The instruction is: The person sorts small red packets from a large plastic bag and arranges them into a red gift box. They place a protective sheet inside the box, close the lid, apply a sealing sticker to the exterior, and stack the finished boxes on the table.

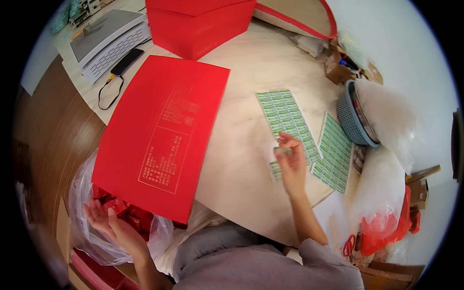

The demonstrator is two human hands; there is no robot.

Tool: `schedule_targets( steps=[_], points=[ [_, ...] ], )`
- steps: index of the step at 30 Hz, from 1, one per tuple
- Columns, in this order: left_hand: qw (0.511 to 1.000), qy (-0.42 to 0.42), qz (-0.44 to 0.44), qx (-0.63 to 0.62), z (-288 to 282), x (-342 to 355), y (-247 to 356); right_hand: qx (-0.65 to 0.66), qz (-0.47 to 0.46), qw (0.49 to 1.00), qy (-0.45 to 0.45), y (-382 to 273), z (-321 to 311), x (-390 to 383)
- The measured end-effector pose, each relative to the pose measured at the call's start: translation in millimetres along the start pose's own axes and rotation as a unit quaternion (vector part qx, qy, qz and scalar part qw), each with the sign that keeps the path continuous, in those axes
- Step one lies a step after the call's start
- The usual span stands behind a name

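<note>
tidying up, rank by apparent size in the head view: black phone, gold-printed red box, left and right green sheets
1. Gold-printed red box
2. Left green sheet and right green sheet: too alike to rank
3. Black phone

The rear red box [198, 29] was cut off by the top edge. The nearer red box [159, 125] partly hid red packets [137, 223] in the clear bag [162, 234]. Print on the green labels [281, 107] was illegibly small.

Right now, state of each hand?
Left hand: open, beside the red packets.
Right hand: closed, pinching a small green label.
</note>
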State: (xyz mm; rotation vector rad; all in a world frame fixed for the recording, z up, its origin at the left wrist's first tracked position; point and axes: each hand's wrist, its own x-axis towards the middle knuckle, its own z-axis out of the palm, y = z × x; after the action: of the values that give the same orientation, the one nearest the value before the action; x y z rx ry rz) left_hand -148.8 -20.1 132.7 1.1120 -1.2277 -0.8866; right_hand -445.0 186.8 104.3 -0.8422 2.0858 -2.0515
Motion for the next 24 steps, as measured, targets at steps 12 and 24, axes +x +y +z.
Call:
schedule_targets(
  steps=[12, 24],
  points=[
    [0.719, -0.550, 0.305, 0.296, 141, 49, 64, -0.145, -0.026, 0.938, -0.314, -49, 130, 153],
    [0.687, -0.592, 0.286, 0.310, 175, 56, 37, -0.145, -0.040, 0.920, -0.363, -33, 142, 165]
  ],
)
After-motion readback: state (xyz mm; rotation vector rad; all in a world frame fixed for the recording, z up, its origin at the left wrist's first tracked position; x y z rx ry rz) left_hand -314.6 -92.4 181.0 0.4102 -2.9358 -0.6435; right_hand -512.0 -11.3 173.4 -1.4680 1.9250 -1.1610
